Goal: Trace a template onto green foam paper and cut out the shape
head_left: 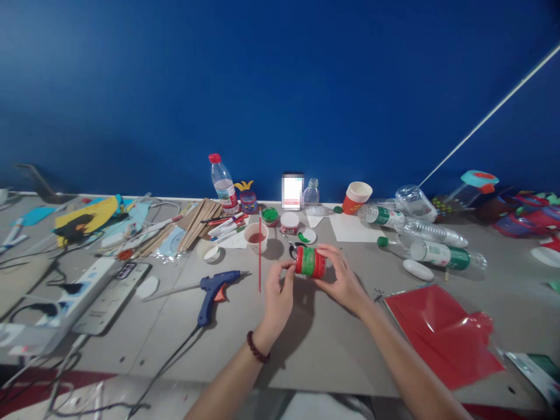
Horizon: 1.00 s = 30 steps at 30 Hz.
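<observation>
Between my two hands, above the middle of the table, lies a short red and green striped cylinder (308, 262) on its side; it looks like a painted piece of plastic bottle. My left hand (280, 291) pinches its left end between thumb and fingers. The right end is gripped by my right hand (343, 280), fingers on top and thumb below. Just behind the cylinder are scissors (293, 251), partly hidden by it. A paper cup (256, 235) with reddish liquid stands beyond my left hand, a thin red stick (259, 262) in front of it. Nearby are a green paint pot (270, 216) and a lid with green paint (307, 235).
A blue glue gun (214, 294) with its cord lies left, beside power strips (83, 294) and wooden sticks (199, 224). Plastic bottles (446, 255) and a red sheet (441, 332) lie right. A red-capped bottle (224, 189), stacked cups (356, 198) and a lit screen (293, 192) stand along the blue wall.
</observation>
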### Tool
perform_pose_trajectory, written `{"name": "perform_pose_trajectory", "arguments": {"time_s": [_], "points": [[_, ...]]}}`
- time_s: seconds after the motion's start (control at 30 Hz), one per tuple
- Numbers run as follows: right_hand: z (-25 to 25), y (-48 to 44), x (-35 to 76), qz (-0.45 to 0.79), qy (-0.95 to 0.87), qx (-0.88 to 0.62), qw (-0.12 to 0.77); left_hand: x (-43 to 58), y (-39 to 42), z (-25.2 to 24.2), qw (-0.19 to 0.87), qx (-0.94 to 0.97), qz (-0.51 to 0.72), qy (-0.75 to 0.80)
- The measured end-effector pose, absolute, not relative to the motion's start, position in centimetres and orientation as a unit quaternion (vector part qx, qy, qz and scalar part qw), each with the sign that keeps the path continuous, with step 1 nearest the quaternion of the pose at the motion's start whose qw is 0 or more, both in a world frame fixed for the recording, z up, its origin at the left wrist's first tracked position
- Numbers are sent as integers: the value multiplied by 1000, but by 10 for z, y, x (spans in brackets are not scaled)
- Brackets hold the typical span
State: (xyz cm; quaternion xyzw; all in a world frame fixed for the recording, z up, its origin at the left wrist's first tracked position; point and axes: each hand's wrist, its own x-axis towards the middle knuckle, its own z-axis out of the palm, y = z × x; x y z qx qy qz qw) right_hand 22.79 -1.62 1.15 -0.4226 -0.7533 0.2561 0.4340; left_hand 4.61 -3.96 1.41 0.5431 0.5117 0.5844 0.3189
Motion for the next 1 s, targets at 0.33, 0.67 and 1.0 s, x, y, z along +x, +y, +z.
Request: {"name": "perform_pose_trajectory", "arguments": {"time_s": [0.33,0.67,1.0], "points": [[10,-11,231,556,-574,-390,457,47,-42,15,246,612,591,465],[18,-14,228,393,-628,-453,496,47,-43,12,263,626,569,464],[18,-12,229,294,-706,-456,455,47,-35,8,318,587,583,462]]}}
